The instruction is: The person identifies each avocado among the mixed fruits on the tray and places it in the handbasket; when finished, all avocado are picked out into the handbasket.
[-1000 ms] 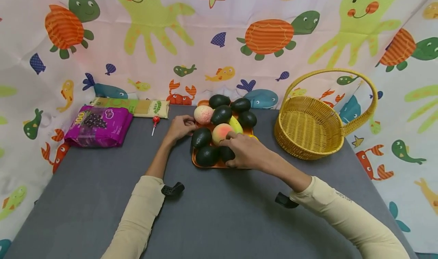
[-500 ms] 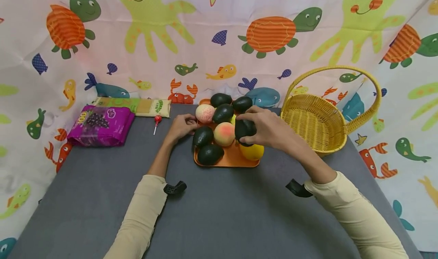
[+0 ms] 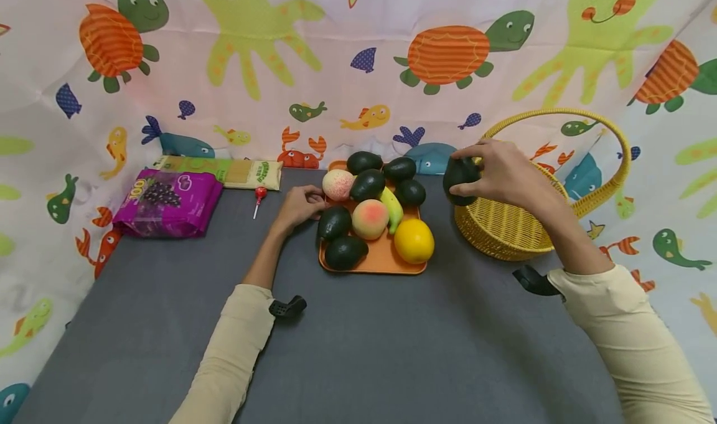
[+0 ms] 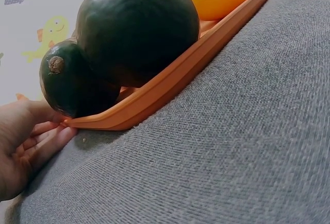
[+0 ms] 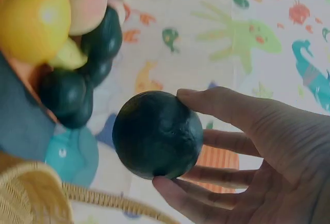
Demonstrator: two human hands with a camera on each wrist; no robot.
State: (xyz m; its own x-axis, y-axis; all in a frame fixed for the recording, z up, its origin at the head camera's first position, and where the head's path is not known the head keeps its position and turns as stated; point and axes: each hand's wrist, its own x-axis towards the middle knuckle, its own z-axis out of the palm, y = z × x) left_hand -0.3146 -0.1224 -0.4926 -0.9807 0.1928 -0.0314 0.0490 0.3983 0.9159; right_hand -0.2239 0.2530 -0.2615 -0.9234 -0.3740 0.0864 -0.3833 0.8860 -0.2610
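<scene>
My right hand (image 3: 506, 172) grips a dark green avocado (image 3: 456, 184) between thumb and fingers, raised at the left rim of the yellow wicker basket (image 3: 493, 243). In the right wrist view the avocado (image 5: 154, 136) shows its rounded end. My left hand (image 3: 299, 209) is at the left side of the orange tray (image 3: 381, 264); in the left wrist view its thumb and fingers pinch the tray's rim (image 4: 149, 102). On the tray lie several avocados (image 3: 346, 253), a peach (image 3: 370, 218), a paler speckled peach (image 3: 338, 185), a banana (image 3: 392, 209) and a yellow-orange round fruit (image 3: 414, 241).
A purple package with a grape picture (image 3: 168, 206) lies at the back left, in front of a flat green and tan packet (image 3: 246, 174). Near it is a red lollipop (image 3: 260, 193). A printed sea-animal curtain (image 3: 336, 63) stands behind the grey table (image 3: 358, 349).
My right hand has lifted the avocado from the front of the tray and carried it right and back to the basket's rim. My left hand has stayed at the tray.
</scene>
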